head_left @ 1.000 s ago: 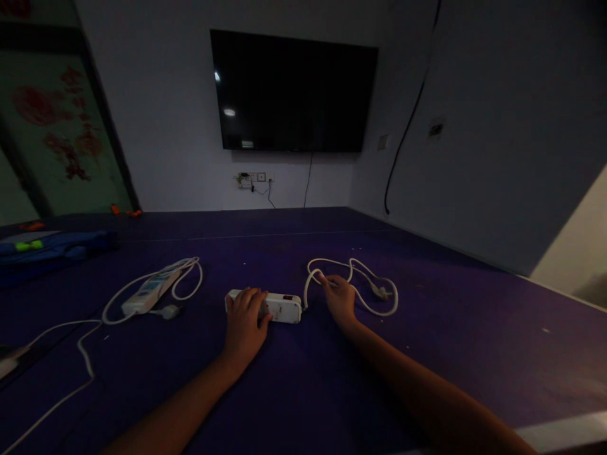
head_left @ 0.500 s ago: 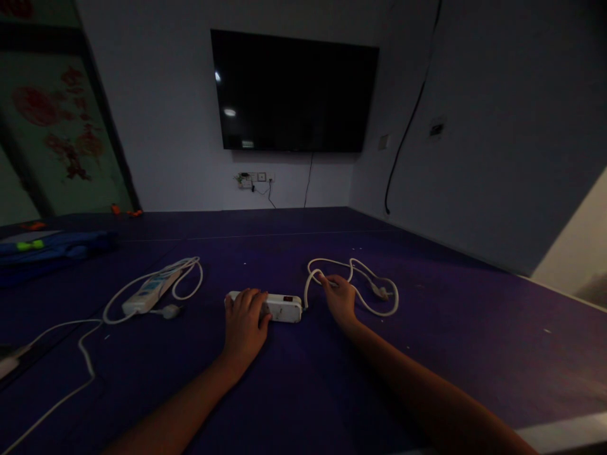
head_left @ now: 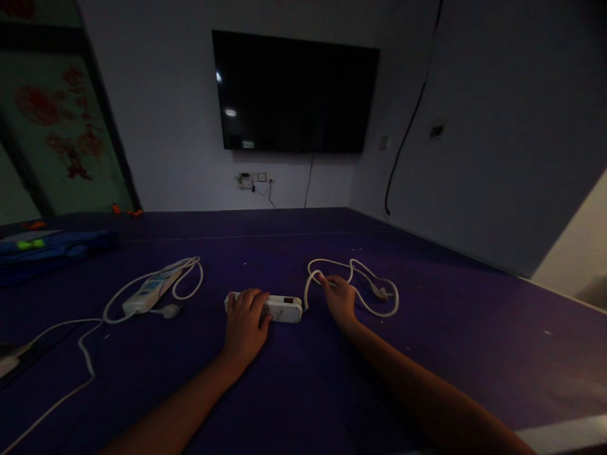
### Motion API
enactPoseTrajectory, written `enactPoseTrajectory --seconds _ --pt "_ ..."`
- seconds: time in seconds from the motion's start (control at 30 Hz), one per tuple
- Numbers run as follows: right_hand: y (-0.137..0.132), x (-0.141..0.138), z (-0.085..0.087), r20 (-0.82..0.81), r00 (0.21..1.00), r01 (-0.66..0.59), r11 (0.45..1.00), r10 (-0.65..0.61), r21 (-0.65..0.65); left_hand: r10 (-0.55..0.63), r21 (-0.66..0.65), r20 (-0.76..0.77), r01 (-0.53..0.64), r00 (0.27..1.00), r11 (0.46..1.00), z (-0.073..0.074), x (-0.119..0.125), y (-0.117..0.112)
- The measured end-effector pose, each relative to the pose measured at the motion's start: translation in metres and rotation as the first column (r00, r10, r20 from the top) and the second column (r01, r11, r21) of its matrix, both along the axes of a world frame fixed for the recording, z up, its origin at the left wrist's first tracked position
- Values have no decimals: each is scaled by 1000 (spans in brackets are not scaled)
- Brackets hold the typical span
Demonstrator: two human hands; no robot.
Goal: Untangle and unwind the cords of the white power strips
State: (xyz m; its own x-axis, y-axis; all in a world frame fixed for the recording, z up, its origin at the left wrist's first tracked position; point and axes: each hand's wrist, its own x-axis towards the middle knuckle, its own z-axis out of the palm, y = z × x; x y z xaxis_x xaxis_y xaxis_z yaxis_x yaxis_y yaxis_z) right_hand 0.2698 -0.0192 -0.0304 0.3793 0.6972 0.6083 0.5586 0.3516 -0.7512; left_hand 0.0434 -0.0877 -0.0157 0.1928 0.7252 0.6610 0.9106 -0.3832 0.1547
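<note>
A white power strip (head_left: 282, 308) lies on the dark purple surface (head_left: 303, 373) in front of me. My left hand (head_left: 245, 325) rests flat on its left half, fingers spread over it. The strip's white cord (head_left: 360, 287) loops off to the right and ends in a plug (head_left: 380, 292). My right hand (head_left: 339, 298) is curled over the cord where it starts to coil, fingers closed on it.
A second white power strip (head_left: 148, 292) with its looped cord and plug (head_left: 168, 311) lies to the left. Blue items (head_left: 52, 246) sit at far left. A dark TV (head_left: 294, 91) hangs on the far wall above sockets (head_left: 253, 179).
</note>
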Motion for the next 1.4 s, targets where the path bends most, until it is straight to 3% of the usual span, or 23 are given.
enactPoseTrajectory --seconds 0.7,1.13,1.4 --pt "-4 -2 4 -10 1000 -14 1000 14 -1 -68 44 13 67 998 997 -1 -4 6" --pt "-4 -4 2 42 997 -67 998 67 -2 52 9 -7 -52 999 999 3 -21 30" --pt "-3 -4 0 45 997 -63 998 63 15 -39 -44 6 39 999 998 -2 -26 34"
